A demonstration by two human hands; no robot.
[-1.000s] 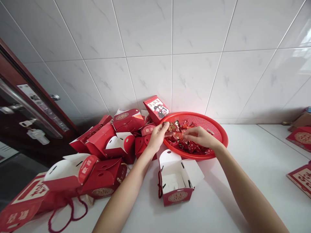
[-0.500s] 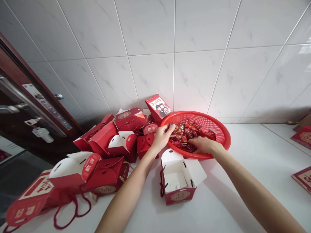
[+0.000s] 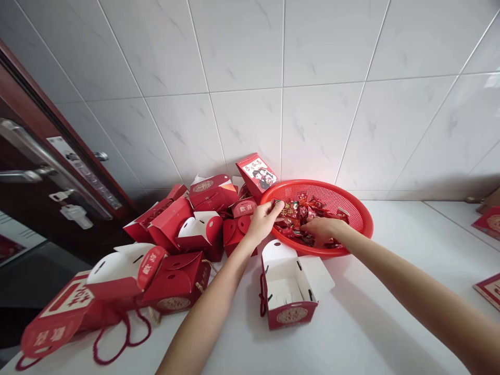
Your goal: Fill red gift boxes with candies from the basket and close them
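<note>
My left hand [image 3: 264,217] pinches a red candy packet [image 3: 289,210] with gold writing over the left side of a red plastic basket [image 3: 361,221]. Inside the basket lie many small red wrapped candies [image 3: 312,204]. My right hand [image 3: 323,229] reaches in among them, its fingertips down in the candies; whether it grips one is hidden. In front of the basket stands an open red box [image 3: 292,315] with a white inside, its flaps spread and a dark red cord at its left side. No candy shows in it.
Several red gift boxes [image 3: 213,192], some open, crowd the left side of the white table [image 3: 351,333]. Behind rises a tiled wall [image 3: 320,130]. A dark door [image 3: 39,198] with keys is at far left, more red items at the right edge.
The view has shifted slightly, moving everything a little to the right. My right hand has shifted slightly among the candies. My left hand keeps hold of the packet.
</note>
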